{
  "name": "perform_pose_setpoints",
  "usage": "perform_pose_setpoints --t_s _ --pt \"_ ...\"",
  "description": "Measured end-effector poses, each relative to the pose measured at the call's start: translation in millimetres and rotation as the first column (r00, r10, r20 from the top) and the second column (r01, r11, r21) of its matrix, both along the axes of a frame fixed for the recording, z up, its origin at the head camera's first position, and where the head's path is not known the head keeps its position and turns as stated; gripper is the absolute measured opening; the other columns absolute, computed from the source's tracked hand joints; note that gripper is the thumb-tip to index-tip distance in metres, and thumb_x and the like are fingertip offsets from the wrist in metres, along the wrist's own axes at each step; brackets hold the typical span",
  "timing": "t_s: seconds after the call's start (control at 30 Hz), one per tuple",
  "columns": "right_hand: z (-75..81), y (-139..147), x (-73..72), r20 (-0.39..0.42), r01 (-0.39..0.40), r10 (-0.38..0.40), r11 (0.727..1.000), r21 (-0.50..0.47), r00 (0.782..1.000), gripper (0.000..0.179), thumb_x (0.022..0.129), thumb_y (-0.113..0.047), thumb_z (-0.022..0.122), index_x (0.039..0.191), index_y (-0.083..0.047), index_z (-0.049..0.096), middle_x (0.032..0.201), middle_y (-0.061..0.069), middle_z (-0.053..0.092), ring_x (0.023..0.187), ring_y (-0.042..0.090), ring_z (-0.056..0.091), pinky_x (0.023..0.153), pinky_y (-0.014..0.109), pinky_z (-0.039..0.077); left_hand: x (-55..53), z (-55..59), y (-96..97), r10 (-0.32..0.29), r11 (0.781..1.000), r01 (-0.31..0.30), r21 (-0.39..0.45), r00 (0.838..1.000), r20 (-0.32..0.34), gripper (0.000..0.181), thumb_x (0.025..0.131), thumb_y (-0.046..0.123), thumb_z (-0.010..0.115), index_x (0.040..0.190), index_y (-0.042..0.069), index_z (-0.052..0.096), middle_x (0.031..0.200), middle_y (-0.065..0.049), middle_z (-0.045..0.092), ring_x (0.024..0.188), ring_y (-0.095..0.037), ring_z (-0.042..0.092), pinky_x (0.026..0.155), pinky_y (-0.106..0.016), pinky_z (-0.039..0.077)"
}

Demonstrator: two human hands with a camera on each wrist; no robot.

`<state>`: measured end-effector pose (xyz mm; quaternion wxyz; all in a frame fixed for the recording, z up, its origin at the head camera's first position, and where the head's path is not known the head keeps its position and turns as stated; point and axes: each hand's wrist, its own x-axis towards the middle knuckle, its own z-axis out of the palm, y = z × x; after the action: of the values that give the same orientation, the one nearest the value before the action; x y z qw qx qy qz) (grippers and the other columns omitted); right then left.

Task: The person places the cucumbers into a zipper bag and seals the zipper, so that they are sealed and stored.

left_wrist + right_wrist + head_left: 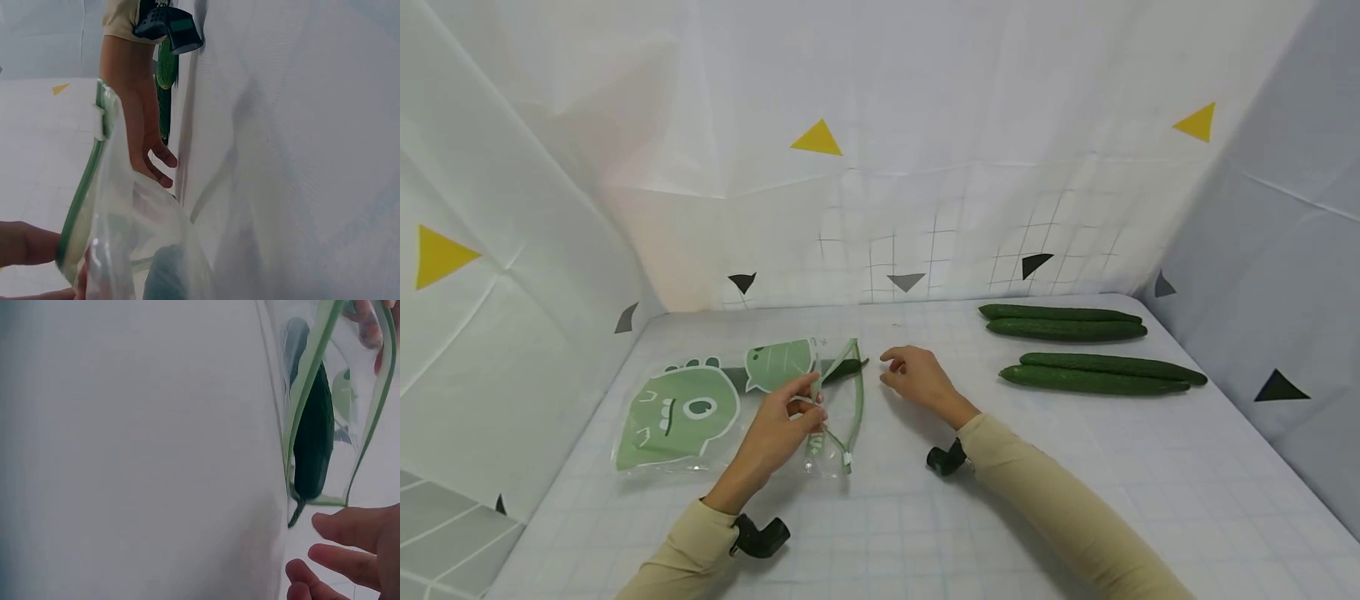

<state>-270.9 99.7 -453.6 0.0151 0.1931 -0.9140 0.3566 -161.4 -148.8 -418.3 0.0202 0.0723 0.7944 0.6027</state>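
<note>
Sleeves (1067,517) up front, tan ones. Left hand (782,429) is pinching the rim of a clear zip bag (715,433) with green monster print, mouth gaping, flat-ish on the tabletop (880,542). One cucumber (315,440) is inside it, stem poking out. Right hand (920,379) holds nothing, fingers loosely bent near that stem. Off right, one cucumber pair (1093,381), then a second pair (1067,331) behind. White sheet (955,100) at the back.
</note>
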Motion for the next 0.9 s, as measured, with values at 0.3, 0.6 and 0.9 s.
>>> perform_pose_setpoints --t_s 0.3,0.6,0.9 --pt "19.9 49.9 9.6 -0.035 0.024 -0.026 0.998 -0.055 0.999 0.031 0.097 -0.018 0.074 0.124 -0.001 0.074 0.109 0.009 0.073 0.096 0.025 0.066 0.078 0.043 0.054 0.9 0.9 -0.3 -0.003 1.000 0.003 0.004 1.000 -0.008 0.061 0.097 -0.003 0.067 0.154 -0.001 0.047 0.119 -0.017 0.053 0.099 -0.025 0.066 0.079 -0.034 0.061" --pt "43.3 104.6 20.0 -0.116 0.093 -0.100 0.994 -0.061 0.988 0.025 0.099 -0.019 0.073 0.119 -0.004 0.076 0.111 0.010 0.074 0.101 0.030 0.067 0.077 0.046 0.054 1.9 0.6 -1.7 0.003 1.000 -0.003 -0.004 1.000 -0.014 0.059 0.098 0.000 0.068 0.154 0.001 0.048 0.122 -0.017 0.054 0.101 -0.025 0.066 0.080 -0.032 0.060" --pt "59.4 156.8 31.4 -0.136 0.147 -0.149 0.989 -0.024 0.979 0.029 0.102 -0.021 0.070 0.125 -0.003 0.073 0.115 0.014 0.073 0.105 0.034 0.067 0.082 0.050 0.057 2.9 1.6 0.0 0.020 0.999 -0.021 -0.035 1.000 -0.016 0.061 0.096 0.000 0.070 0.153 0.001 0.048 0.122 -0.016 0.054 0.102 -0.024 0.066 0.080 -0.033 0.060"
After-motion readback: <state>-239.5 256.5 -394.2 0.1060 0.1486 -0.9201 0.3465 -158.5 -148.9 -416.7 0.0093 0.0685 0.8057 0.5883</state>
